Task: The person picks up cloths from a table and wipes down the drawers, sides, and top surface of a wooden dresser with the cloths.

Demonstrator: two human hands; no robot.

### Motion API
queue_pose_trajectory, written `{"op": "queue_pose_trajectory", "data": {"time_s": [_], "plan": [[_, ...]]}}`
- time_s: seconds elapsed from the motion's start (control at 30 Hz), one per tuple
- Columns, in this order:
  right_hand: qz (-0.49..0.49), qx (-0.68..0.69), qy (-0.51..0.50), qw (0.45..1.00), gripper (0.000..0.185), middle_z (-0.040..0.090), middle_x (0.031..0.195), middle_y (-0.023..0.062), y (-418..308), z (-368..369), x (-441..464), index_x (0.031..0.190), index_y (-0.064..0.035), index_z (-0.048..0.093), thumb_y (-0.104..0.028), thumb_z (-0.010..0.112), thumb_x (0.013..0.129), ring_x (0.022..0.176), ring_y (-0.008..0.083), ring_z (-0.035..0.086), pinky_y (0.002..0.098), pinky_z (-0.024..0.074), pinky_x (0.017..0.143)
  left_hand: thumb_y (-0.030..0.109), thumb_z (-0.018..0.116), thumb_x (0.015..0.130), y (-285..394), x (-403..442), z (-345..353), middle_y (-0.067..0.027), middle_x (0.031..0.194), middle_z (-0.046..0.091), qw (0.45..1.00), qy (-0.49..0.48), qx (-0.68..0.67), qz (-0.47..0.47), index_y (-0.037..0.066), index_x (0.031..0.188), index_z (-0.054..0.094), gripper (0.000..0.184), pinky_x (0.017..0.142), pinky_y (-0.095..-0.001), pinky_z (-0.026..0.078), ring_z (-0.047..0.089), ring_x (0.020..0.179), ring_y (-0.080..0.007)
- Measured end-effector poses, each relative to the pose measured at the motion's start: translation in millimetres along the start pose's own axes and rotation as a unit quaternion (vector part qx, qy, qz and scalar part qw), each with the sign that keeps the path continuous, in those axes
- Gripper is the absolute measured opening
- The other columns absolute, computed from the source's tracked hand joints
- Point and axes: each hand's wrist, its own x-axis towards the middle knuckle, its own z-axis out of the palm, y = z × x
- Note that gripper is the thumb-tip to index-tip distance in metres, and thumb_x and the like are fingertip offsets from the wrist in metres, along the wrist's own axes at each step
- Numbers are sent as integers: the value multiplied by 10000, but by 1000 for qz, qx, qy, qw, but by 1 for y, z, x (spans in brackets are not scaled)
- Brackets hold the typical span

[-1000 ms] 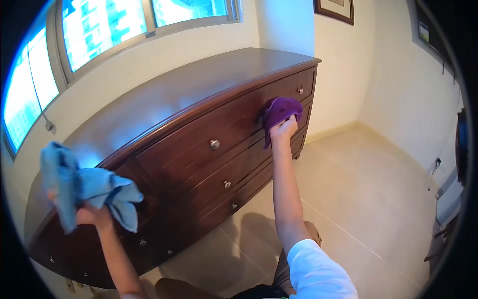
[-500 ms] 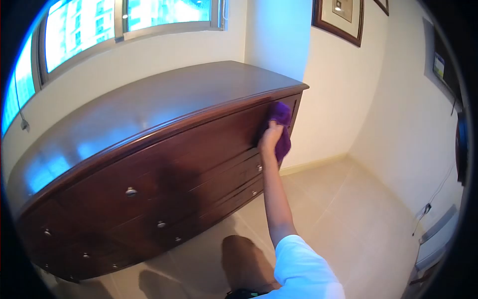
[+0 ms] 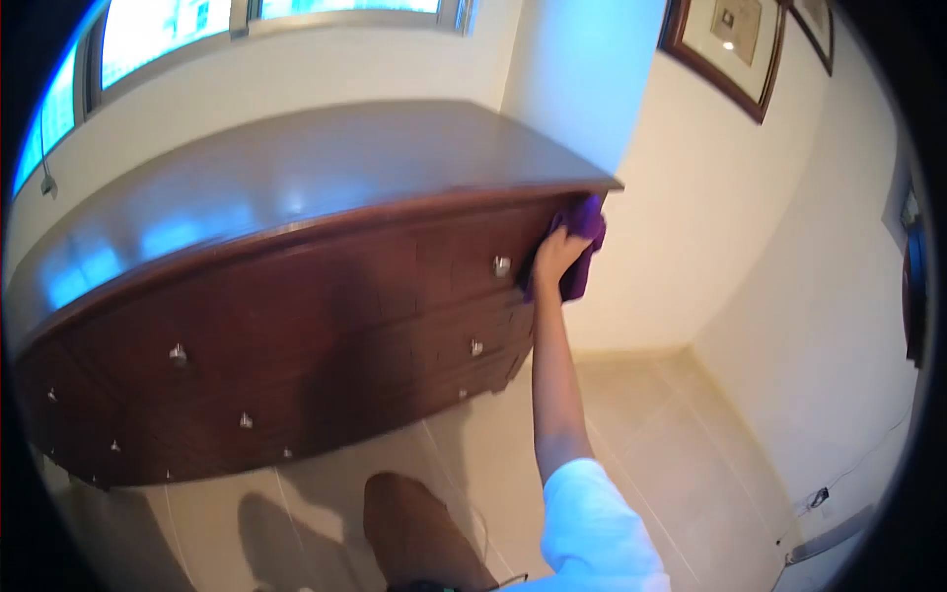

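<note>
My right hand (image 3: 558,259) is closed around a purple cloth (image 3: 584,266), which is bunched at the upper right end of the dark wooden dresser's (image 3: 296,286) front. Part of the cloth hangs below and beside my fingers, near the corner under the top's overhanging edge. Just left of the hand, a round metal knob (image 3: 501,266) shows on a top-row drawer. Whether the cloth presses flat on the wood is hidden by my hand. My left hand is out of view.
Above the dresser is a window (image 3: 168,39), and framed pictures (image 3: 730,49) hang on the right wall. Pale tiles (image 3: 651,444) cover the floor. A cable with a dark plug (image 3: 819,497) lies by the right wall. My leg (image 3: 414,533) shows at the bottom.
My view has shifted, and the dresser sits differently in it. My right hand, still holding the cloth, has moved right toward the dresser's end; a knob near the hand now shows.
</note>
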Motion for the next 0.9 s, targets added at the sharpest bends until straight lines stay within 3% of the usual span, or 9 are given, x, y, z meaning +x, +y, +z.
{"op": "queue_pose_trajectory", "data": {"time_s": [0.03, 0.07, 0.13, 0.17, 0.2, 0.23, 0.37, 0.47, 0.9], "plan": [[17, -41, 20, 999, 405, 435, 1229, 248, 15, -7, -2, 1206, 73, 417, -6, 428, 809, 1133, 365, 420, 432, 285, 982, 148, 657, 720, -1, -1, -6, -133, 1049, 571, 1000, -9, 4, 2, 15, 1033, 576, 349, 856, -385, 436, 557, 952, -278], [295, -104, 16, 950, 357, 475, 1180, 252, -30, -20, 7, 1166, 84, 429, -13, 404, 824, 1057, 367, 484, 431, 367, 931, 144, 657, 718, 3, -1, -11, -133, 1050, 572, 1000, -11, 9, 4, 15, 1033, 577, 350, 857, -385, 436, 558, 953, -279], [203, 25, 137, 969, 309, 547, 1069, 221, -29, -42, 19, 1138, 77, 444, -38, 415, 853, 1010, 308, 531, 391, 422, 898, 136, 657, 715, 7, -5, -27, -133, 1053, 572, 1000, -7, 10, 9, 14, 1034, 578, 351, 858, -385, 436, 559, 955, -279], [152, 119, -22, 981, 312, 555, 1061, 190, -59, -66, 25, 1139, 55, 470, -88, 477, 862, 1019, 252, 534, 372, 419, 902, 132, 656, 713, 10, -4, -32, -134, 1054, 573, 1000, -4, 9, 15, 14, 1035, 579, 351, 859, -386, 436, 559, 956, -279], [4, -56, -61, 997, 282, 553, 1100, 165, -96, -87, 29, 1099, 33, 513, -120, 529, 864, 970, 220, 548, 347, 431, 882, 128, 656, 711, 11, -4, -36, -134, 1055, 573, 1000, -2, 6, 21, 14, 1035, 580, 352, 860, -386, 436, 560, 958, -280], [-27, 93, -138, 986, 273, 541, 1156, 152, -157, -100, 26, 1050, 17, 548, -200, 491, 894, 908, 202, 554, 308, 444, 831, 124, 656, 710, 13, -3, -42, -134, 1057, 574, 1000, -2, 2, 25, 13, 1036, 580, 353, 861, -386, 437, 560, 959, -280], [22, 161, -473, 866, 338, 431, 1265, 134, -225, -238, 38, 988, -7, 518, -312, 392, 914, 966, 187, 520, 310, 436, 856, 109, 655, 703, 15, 6, -53, -134, 1062, 575, 999, -11, -16, 38, 12, 1038, 583, 357, 864, -386, 437, 562, 963, -281], [-46, 177, -582, 793, 303, 425, 1202, 115, -290, -234, 3, 980, -22, 506, -298, 416, 892, 925, 174, 495, 298, 418, 819, 97, 654, 697, 13, 8, -61, -134, 1066, 577, 999, -12, -25, 36, 11, 1040, 585, 360, 866, -387, 437, 564, 966, -282], [-156, 361, -496, 774, 220, 397, 927, 34, -366, -190, -53, 943, -84, 458, -233, 522, 795, 749, 116, 388, 247, 336, 659, 45, 651, 674, 16, 24, -52, -135, 1083, 582, 997, -12, -74, 30, 6, 1047, 594, 379, 877, -388, 439, 570, 980, -286]]}}
